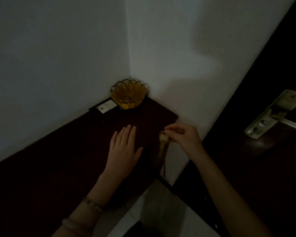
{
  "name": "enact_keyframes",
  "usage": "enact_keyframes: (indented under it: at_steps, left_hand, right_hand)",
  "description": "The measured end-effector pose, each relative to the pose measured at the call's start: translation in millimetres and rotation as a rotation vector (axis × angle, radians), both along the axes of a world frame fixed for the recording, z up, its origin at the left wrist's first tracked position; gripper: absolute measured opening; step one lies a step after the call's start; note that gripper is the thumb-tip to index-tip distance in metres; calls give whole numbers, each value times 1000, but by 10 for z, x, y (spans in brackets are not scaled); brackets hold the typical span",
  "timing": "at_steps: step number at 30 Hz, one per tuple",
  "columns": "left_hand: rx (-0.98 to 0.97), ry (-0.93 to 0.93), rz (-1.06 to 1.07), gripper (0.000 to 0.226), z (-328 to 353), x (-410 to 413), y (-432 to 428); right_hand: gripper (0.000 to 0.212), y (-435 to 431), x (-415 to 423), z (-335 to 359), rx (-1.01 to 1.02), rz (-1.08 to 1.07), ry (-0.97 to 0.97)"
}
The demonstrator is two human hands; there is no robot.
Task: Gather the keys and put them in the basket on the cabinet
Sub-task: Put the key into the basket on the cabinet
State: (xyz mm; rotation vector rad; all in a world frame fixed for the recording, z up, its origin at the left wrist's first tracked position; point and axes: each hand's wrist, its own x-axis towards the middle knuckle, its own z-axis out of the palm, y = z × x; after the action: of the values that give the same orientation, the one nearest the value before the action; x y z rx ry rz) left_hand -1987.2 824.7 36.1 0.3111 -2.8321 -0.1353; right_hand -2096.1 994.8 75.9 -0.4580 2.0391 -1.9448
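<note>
A gold wire basket (128, 95) stands in the far corner of the dark wooden cabinet (61, 161), against the two white walls. My right hand (183, 136) pinches a set of keys (163, 142) at the cabinet's right edge; a brass key hangs down from my fingertips. My left hand (124, 149) lies flat on the cabinet top, palm down, fingers spread, holding nothing. The light is dim, so the basket's inside is hard to make out.
A dark flat object with a white card (106, 106) on it lies left of the basket. A dark door with a metal lock plate and lever handle (270, 117) stands to the right. Pale floor tiles (143, 212) show below the cabinet.
</note>
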Motion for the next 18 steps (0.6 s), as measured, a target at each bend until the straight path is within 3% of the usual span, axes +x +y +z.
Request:
enact_keyframes:
  at_steps: [18]
  left_hand:
    - [27,55,168,67,-14,-1307,-954]
  right_hand:
    - [18,-1420,-1868,79,-103,152,-10]
